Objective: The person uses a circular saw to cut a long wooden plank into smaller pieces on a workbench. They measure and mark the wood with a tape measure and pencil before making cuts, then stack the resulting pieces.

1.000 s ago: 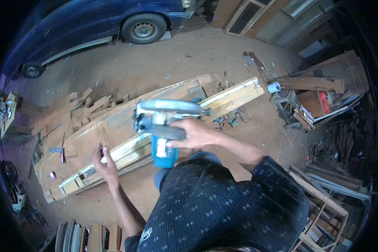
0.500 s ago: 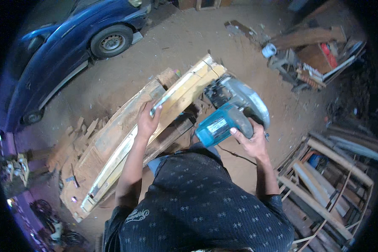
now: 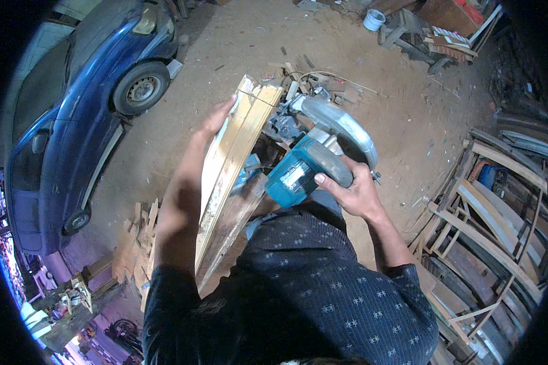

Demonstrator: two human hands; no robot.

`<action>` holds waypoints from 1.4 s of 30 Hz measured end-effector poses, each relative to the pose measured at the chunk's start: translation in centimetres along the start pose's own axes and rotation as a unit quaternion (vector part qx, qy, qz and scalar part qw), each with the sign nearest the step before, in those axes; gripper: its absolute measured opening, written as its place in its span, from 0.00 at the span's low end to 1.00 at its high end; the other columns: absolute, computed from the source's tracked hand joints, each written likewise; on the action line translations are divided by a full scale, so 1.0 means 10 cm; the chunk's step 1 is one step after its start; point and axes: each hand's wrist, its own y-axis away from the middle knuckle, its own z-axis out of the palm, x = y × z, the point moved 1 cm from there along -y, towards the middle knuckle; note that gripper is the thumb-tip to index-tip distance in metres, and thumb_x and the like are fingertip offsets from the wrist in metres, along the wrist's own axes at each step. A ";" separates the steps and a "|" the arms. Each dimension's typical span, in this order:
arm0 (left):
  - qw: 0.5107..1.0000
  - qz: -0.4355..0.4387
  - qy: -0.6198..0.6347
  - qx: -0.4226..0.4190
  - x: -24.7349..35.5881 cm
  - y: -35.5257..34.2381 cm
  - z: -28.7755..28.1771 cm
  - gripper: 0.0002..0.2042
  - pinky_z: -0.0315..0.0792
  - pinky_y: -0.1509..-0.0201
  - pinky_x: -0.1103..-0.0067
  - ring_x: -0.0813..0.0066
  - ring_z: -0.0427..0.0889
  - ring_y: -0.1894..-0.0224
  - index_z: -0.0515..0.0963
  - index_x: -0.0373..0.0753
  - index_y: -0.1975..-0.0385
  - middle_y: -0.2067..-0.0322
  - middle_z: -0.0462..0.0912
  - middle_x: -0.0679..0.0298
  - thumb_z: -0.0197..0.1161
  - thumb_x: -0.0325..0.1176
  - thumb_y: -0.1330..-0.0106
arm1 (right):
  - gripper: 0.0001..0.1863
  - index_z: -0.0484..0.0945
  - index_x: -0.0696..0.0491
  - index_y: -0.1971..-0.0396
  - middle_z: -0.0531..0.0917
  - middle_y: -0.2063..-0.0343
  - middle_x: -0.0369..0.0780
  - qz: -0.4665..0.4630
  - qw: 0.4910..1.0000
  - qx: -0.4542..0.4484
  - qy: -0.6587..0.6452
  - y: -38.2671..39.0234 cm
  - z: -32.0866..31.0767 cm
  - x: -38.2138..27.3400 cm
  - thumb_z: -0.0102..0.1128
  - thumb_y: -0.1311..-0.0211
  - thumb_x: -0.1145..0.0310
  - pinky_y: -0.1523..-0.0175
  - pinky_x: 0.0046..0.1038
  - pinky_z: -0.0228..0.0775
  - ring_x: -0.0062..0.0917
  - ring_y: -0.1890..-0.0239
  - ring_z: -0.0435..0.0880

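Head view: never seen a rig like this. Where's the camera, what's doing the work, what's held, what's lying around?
There is no machine arm here: a person works with two bare hands. A wide fisheye camera on their head looks down past their dark patterned shirt, so straight edges bend toward the rim. Picture left is the person's left.

The right hand grips a teal circular saw by its handle. The left hand is at the left edge of the long pale boards, near their far end; how firmly it holds them can't be seen. A darker plank lies to their right.

Around them: wood scraps, a blue car at left, and a wooden framework at right.
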 end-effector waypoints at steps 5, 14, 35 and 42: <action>0.968 -0.061 0.202 -0.135 0.23 -0.35 0.12 0.30 0.74 0.36 0.68 0.66 0.83 0.44 0.75 0.36 0.38 0.45 0.83 0.56 0.44 0.56 0.21 | 0.26 0.84 0.63 0.56 0.88 0.71 0.51 -0.032 0.999 0.000 0.043 -0.03 -0.07 0.00 0.73 0.41 0.53 0.58 0.36 0.78 0.35 0.67 0.89; 0.997 0.021 -0.002 0.071 0.44 -0.10 0.26 0.34 0.69 0.33 0.70 0.59 0.81 0.42 0.76 0.32 0.39 0.42 0.81 0.52 0.47 0.61 0.23 | 0.28 0.83 0.64 0.55 0.88 0.69 0.53 -0.050 0.998 -0.013 0.046 -0.12 -0.05 -0.03 0.74 0.42 0.52 0.58 0.37 0.79 0.39 0.66 0.90; 0.902 0.139 -0.226 0.341 -0.80 1.02 0.38 0.29 0.70 0.37 0.58 0.41 0.79 0.44 0.73 0.26 0.41 0.49 0.81 0.38 0.61 0.48 0.28 | 0.29 0.80 0.66 0.54 0.85 0.72 0.57 -0.121 0.982 -0.102 0.103 -0.39 0.61 0.03 0.71 0.42 0.54 0.60 0.43 0.81 0.48 0.69 0.88; 0.861 0.082 -0.295 0.405 -1.01 1.43 0.52 0.28 0.70 0.40 0.56 0.40 0.80 0.47 0.75 0.27 0.45 0.51 0.81 0.39 0.59 0.50 0.27 | 0.28 0.80 0.65 0.55 0.85 0.76 0.55 -0.135 0.978 -0.080 0.138 -0.41 0.67 0.03 0.71 0.42 0.53 0.62 0.45 0.79 0.50 0.72 0.87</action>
